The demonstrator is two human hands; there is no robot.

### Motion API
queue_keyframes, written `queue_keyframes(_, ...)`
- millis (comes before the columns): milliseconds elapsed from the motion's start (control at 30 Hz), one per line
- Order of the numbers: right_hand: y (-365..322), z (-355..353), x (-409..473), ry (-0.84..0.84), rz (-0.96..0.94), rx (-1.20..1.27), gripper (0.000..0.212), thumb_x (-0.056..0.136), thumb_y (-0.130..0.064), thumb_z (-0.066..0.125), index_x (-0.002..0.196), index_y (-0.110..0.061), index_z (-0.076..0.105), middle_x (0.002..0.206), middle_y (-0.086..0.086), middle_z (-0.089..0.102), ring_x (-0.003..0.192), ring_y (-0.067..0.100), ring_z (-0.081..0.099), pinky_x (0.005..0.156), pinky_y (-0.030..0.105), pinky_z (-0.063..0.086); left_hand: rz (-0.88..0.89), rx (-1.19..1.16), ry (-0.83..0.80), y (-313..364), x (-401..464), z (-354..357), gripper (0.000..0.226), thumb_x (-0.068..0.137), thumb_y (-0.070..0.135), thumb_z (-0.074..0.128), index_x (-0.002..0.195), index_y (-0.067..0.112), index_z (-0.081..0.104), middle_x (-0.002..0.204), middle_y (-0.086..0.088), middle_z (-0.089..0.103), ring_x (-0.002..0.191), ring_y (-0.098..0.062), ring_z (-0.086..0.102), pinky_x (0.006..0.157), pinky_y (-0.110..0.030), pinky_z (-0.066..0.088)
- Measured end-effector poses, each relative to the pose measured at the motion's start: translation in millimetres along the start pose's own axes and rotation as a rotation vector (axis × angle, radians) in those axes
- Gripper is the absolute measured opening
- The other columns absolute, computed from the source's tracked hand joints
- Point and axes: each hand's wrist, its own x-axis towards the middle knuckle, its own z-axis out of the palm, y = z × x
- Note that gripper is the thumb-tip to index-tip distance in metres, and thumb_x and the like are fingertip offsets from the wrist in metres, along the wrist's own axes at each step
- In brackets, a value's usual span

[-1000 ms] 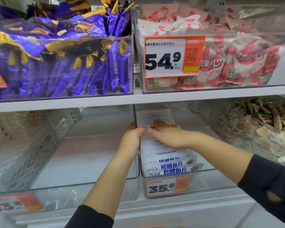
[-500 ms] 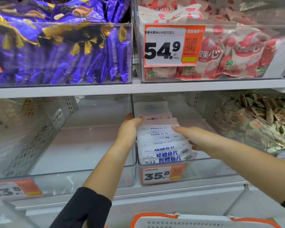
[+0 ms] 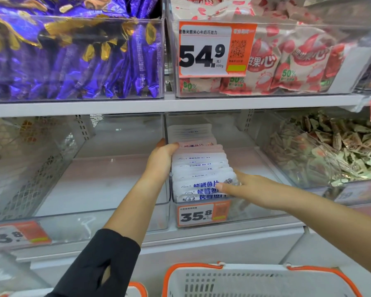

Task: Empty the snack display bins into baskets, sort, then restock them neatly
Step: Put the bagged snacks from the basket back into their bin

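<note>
A row of white fish-slice packets (image 3: pixel 198 166) with blue lettering stands on edge along the left wall of a clear bin (image 3: pixel 240 213) on the lower shelf. My left hand (image 3: pixel 162 159) lies against the row's left side near the back, fingers curled over the packet tops. My right hand (image 3: pixel 238 187) touches the right ends of the front packets with nearly straight fingers. The clear bin (image 3: pixel 77 226) to the left holds nothing. Below stands a white basket (image 3: pixel 259 279) with orange rim.
On the upper shelf, one bin holds purple and gold packets (image 3: pixel 73 56) and another holds pink and white packets (image 3: pixel 287 61). A bin of small wrapped sweets (image 3: pixel 330 151) stands at the right. Price tags 54.9 (image 3: pixel 214 50) and 35.8 (image 3: pixel 201 213) hang on bin fronts.
My right hand came off the top of the row and moved down to the right side of its front packets. The view tilted down, bringing the basket into sight.
</note>
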Motion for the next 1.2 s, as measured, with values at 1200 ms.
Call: queue_keyframes(1200,-21.9,-19.5,117.4,0.184,0.222,0.719,0.053,0.093,-0.048,0.054,0.132,-0.012,0.052,0.132,0.011,0.055,0.119,0.029,0.055,0.105,0.040,0.043,0.012,-0.014,0.009,-1.7,2.9,0.3,0.012,0.096,0.017,0.051,0.096,0.022,0.062,0.084,0.012,0.061,0.077,-0.004,0.058,0.061,-0.014,0.041)
